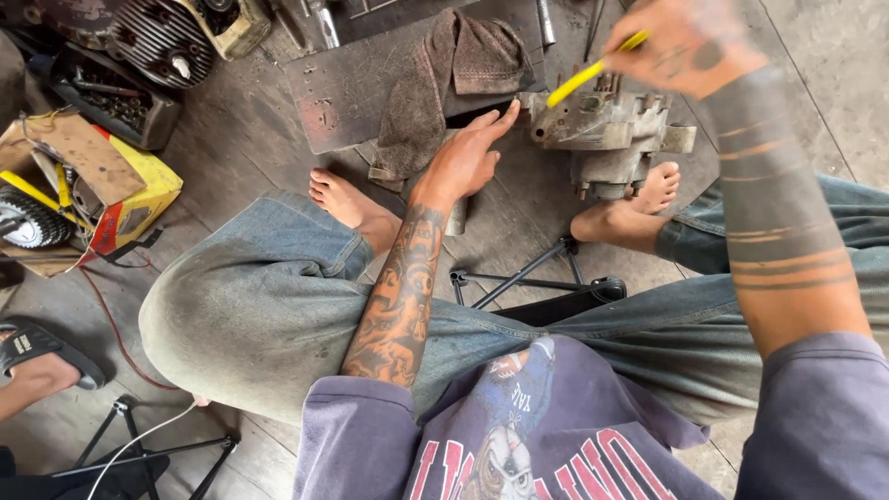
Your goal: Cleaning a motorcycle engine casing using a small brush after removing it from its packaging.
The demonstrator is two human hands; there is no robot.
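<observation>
A grey metal engine casing (607, 130) stands on the wooden floor between my bare feet. My left hand (468, 157) reaches down with fingers stretched, its fingertips touching the casing's left side. Above the casing, my right hand (685, 42) is blurred and grips a yellow-handled tool (593, 69) whose tip points down at the casing's top. A dirty brown rag (444, 74) lies on a dark metal plate (343, 93) just behind my left hand.
A yellow cardboard box (111, 185) with parts sits at the left, near a finned engine cylinder (162, 37) and a tray of small parts (111, 97). Black stand legs (528, 278) lie under my knees. Another person's sandalled foot (42, 356) is at lower left.
</observation>
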